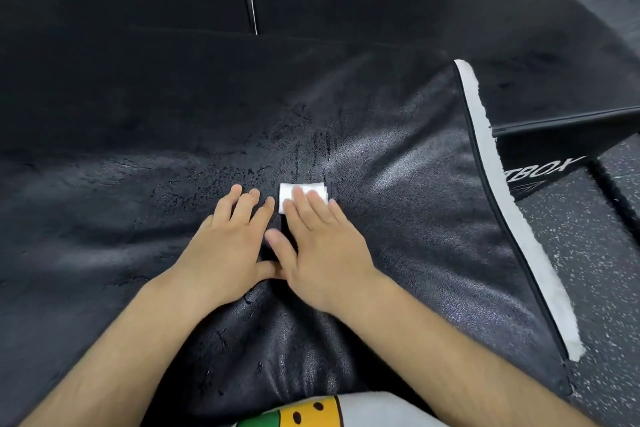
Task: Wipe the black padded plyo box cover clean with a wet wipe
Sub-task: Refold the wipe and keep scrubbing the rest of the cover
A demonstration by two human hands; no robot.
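Near the middle of the black padded leatherette plyo box cover (398, 225), pressing the small folded white wet wipe (303, 191) flat under the straight fingers of the right hand (322, 246), bracing the slack material with the left hand (228, 246), spread open just beside; probably worth sweeping in overlapping strokes toward the white fleecy edge strip (491, 184).

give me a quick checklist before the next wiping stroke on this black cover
1. Wet wipe pinned under right hand: ok, straight fingers press it flat.
2. Left hand steadying the cover: ok, it rests flat beside the wipe.
3. Wipe clean: top looks white, underside cannot tell.
4. Path right to the white edge strip: ok, nothing lies on it.
5. Areas already wiped: cannot tell, only wet beads beyond the wipe.
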